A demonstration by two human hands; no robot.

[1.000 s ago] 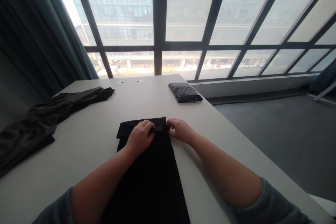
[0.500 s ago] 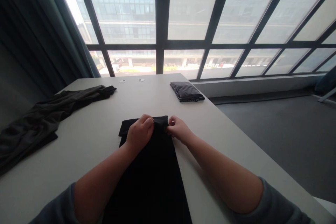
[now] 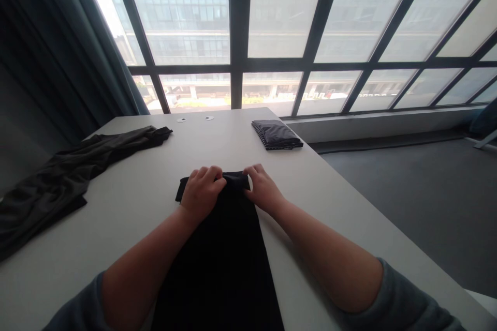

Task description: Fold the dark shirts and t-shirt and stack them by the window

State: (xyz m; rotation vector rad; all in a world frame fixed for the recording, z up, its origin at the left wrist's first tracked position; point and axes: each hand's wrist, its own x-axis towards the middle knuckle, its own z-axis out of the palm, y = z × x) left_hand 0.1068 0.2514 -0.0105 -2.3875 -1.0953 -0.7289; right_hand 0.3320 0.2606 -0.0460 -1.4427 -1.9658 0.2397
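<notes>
A pair of black trousers, seemingly folded lengthwise, lies on the white table and runs out of view at the bottom. At its far end is a band-like edge. My left hand is closed on the middle of that edge, thumb against the fingers. At the right corner of the same edge, my right hand pinches the cloth between thumb and fingers.
A crumpled dark garment stretches along the left side of the white table. Near the right edge sits a folded dark garment with a striped side. Two cable-hole covers lie toward the window.
Both hands have shifted their grip on the far edge: the fingers now reach over its top, with the thumbs on the near side. The trousers have barely moved.
</notes>
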